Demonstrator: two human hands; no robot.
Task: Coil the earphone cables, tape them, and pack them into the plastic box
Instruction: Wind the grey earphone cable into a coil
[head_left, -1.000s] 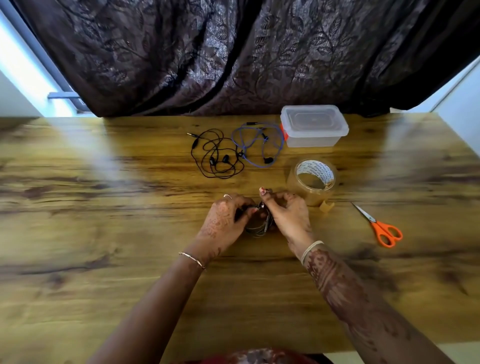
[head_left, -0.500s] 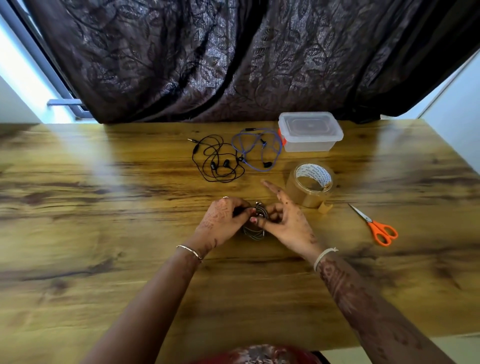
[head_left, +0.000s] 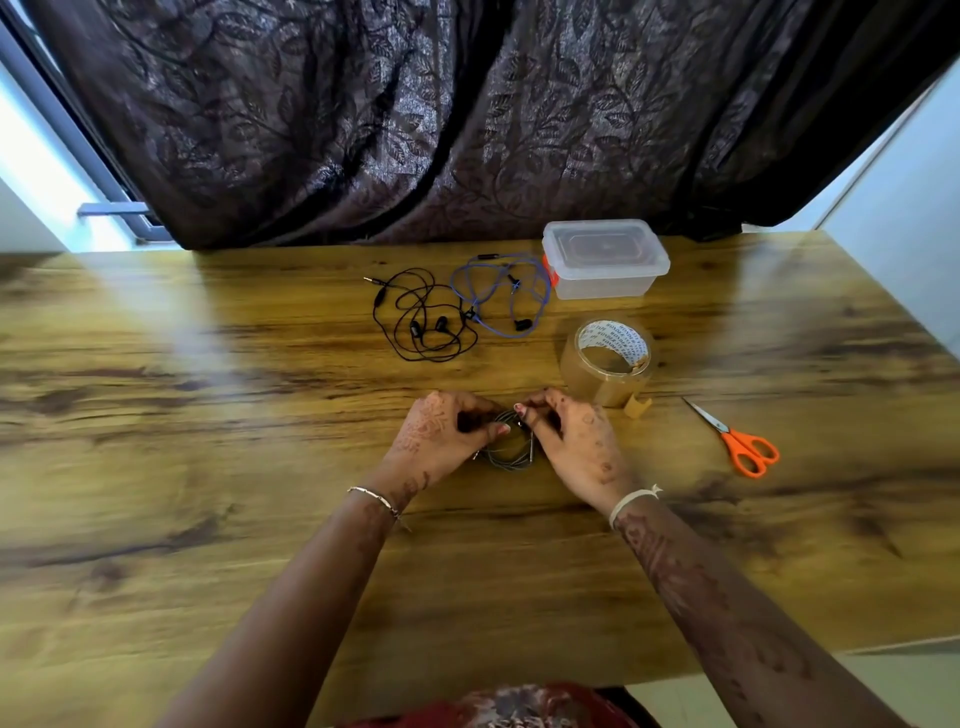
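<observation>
A coiled grey earphone cable (head_left: 506, 453) lies in the middle of the wooden table (head_left: 208, 467) between my hands. My left hand (head_left: 441, 436) pinches the coil's left side. Curled over the coil's right side, my right hand (head_left: 576, 441) grips it at the top with its fingertips. Farther back lie a loose black earphone (head_left: 423, 322) and a loose blue earphone (head_left: 501, 296). The clear plastic box (head_left: 605, 260) with its lid on stands at the back, right of the blue earphone.
A roll of brown tape (head_left: 608, 361) stands just behind my right hand, its free end sticking out at the front. Orange-handled scissors (head_left: 737, 441) lie to the right. A dark curtain (head_left: 467, 114) hangs behind the table's far edge.
My right hand, with fingers spread half a second ago, has curled back over the coil. The left hand keeps its hold on the coil.
</observation>
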